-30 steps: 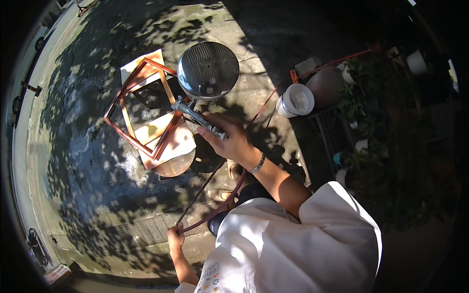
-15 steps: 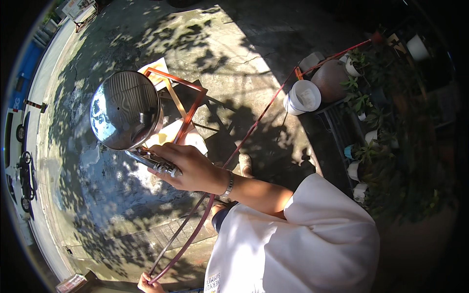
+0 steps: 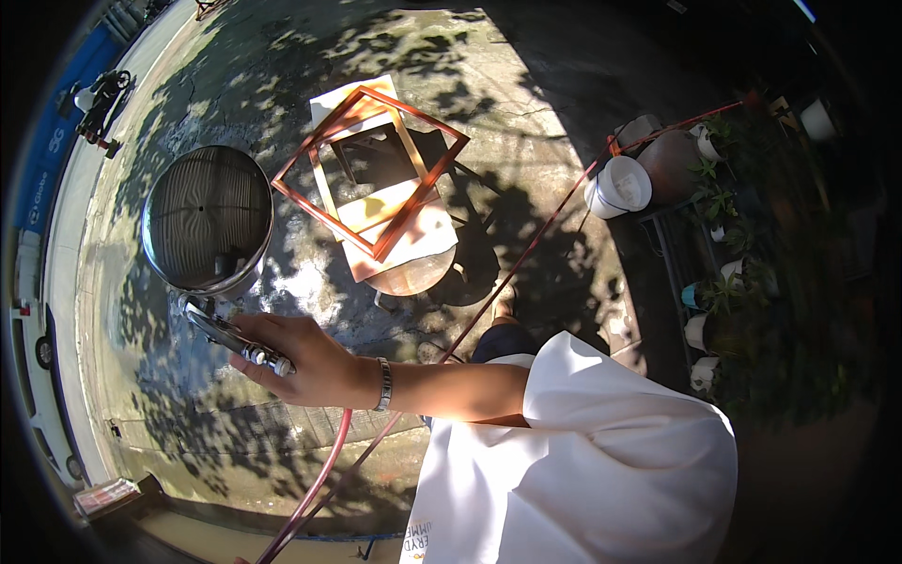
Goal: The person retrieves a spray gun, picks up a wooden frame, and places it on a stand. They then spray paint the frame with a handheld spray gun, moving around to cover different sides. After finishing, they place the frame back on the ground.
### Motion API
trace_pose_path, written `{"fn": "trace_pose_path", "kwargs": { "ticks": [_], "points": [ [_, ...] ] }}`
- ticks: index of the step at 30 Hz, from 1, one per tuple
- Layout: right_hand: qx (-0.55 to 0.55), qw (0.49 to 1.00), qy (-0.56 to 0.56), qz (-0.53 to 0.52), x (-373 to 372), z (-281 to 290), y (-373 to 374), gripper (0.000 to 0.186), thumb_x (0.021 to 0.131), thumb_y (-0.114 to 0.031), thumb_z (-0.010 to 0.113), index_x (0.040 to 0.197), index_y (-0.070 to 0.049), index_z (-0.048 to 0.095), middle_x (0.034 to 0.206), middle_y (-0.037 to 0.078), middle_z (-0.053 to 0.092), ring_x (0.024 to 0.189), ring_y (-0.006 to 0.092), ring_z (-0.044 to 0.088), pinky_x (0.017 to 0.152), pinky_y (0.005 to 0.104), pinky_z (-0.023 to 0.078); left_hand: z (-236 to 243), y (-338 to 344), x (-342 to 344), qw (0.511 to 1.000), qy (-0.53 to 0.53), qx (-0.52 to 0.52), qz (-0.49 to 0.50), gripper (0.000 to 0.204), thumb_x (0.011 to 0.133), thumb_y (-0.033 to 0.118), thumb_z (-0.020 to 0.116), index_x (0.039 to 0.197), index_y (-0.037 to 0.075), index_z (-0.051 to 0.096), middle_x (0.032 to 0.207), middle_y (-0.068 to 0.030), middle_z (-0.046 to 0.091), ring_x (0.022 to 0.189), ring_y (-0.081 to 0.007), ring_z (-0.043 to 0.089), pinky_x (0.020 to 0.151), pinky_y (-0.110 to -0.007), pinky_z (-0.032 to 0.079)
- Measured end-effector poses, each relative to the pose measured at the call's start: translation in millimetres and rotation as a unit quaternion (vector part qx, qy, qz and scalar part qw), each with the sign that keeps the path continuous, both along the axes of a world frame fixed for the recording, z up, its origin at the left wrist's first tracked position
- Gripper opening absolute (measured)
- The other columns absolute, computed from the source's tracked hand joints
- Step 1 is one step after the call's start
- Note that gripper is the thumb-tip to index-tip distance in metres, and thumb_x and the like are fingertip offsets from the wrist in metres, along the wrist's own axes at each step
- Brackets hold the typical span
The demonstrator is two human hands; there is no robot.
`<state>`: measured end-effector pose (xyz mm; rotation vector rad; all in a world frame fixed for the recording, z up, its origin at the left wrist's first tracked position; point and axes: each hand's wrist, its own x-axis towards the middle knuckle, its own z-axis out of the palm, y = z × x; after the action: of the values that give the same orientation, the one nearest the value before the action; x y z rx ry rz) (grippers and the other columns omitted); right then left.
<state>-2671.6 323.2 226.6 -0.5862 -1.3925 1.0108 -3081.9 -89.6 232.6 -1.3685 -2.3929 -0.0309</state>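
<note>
My right hand [image 3: 310, 357], a watch at its wrist, grips a chrome spray gun [image 3: 230, 334] topped by a large round metal cup [image 3: 202, 211], held left of the work pieces. Those are a reddish rectangular frame [image 3: 324, 218] lying askew over a paler wooden frame [image 3: 408, 143], on pale boards [image 3: 413, 242] atop a round stool [image 3: 412, 277]. A pink hose [image 3: 334, 442] runs below the gun toward the bottom edge, where just a sliver of my left hand [image 3: 240, 559] shows, its fingers hidden.
On the right are a white bucket [image 3: 615, 188], a rounded brown object [image 3: 672, 169], potted plants [image 3: 714, 197] and a long red hose [image 3: 550, 216] crossing the pavement. Along the far left stand a parked motorcycle [image 3: 103, 108], a white vehicle [image 3: 42, 385] and a blue wall [image 3: 52, 141].
My right hand has swung left with the spray gun, uncovering the frames. The view has shifted, and my left hand has mostly slipped out at the bottom edge.
</note>
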Motion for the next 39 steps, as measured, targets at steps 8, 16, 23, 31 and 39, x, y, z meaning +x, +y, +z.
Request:
{"fn": "trace_pose_path", "kwargs": {
  "ticks": [8, 16, 23, 31, 39],
  "points": [
    [0.026, 0.993, -0.111, -0.035, 21.9, -2.4, 2.0, 0.042, 0.088, -0.018, 0.075, 0.123, 0.001, 0.06, 0.091, 0.015, 0.067, 0.073, 0.0262, 0.067, 0.066, 0.0347, 0.052, -48.7, 60.8, 59.1, 0.979, -0.178, 0.052, -0.084, 0.046, 0.102, 0.027, 0.053, 0.068, -0.004, 0.051, 0.058, -0.0236, 0.045, 0.051, -0.0426, 0.046, 0.051, -0.051, 0.029],
    [0.019, 0.953, -0.248, -0.174, 167.5, -28.9, 35.7, 0.031, 0.091, -0.022, 0.073, 0.11, 0.002, 0.067, 0.092, 0.017, 0.07, 0.078, 0.0301, 0.07, 0.071, 0.0356, 0.054, -250.7, 216.0, 228.2, 0.882, -0.403, -0.204, -0.136, 0.051, 0.093, 0.041, 0.067, 0.062, 0.002, 0.055, 0.056, -0.0203, 0.05, 0.05, -0.0384, 0.049, 0.052, -0.043, 0.041],
    [-0.198, 0.897, -0.288, -0.272, 319.9, -100.8, 62.7, 0.028, 0.097, -0.025, 0.068, 0.095, 0.003, 0.069, 0.08, 0.005, 0.069, 0.074, 0.0103, 0.061, 0.07, 0.0279, 0.049, -348.9, 345.3, 359.5, 0.783, -0.358, -0.323, -0.393, 0.036, 0.081, 0.043, 0.071, 0.071, 0.008, 0.068, 0.066, -0.0165, 0.065, 0.066, -0.0372, 0.067, 0.062, -0.046, 0.053],
    [-0.265, 0.798, -0.329, -0.43, 471.4, -250.2, 163.0, 0.032, 0.1, -0.024, 0.062, 0.089, 0.006, 0.071, 0.075, 0.003, 0.068, 0.069, 0.0085, 0.059, 0.063, 0.0266, 0.046, -437.3, 431.5, 378.6, 0.741, -0.389, -0.324, -0.441, 0.027, 0.083, 0.03, 0.071, 0.078, 0.007, 0.058, 0.067, -0.0151, 0.059, 0.073, -0.0346, 0.063, 0.075, -0.042, 0.048],
    [-0.221, 0.796, -0.349, -0.443, 510.1, -354.4, 218.5, 0.036, 0.098, -0.034, 0.065, 0.084, -0.001, 0.071, 0.07, 0.0, 0.065, 0.048, 0.0058, 0.048, 0.044, 0.0232, 0.034, -473.3, 430.7, 349.5, 0.797, -0.403, -0.314, -0.323, 0.036, 0.085, 0.036, 0.072, 0.074, 0.006, 0.057, 0.066, -0.0131, 0.056, 0.072, -0.0327, 0.06, 0.074, -0.042, 0.047]
  ]
}}
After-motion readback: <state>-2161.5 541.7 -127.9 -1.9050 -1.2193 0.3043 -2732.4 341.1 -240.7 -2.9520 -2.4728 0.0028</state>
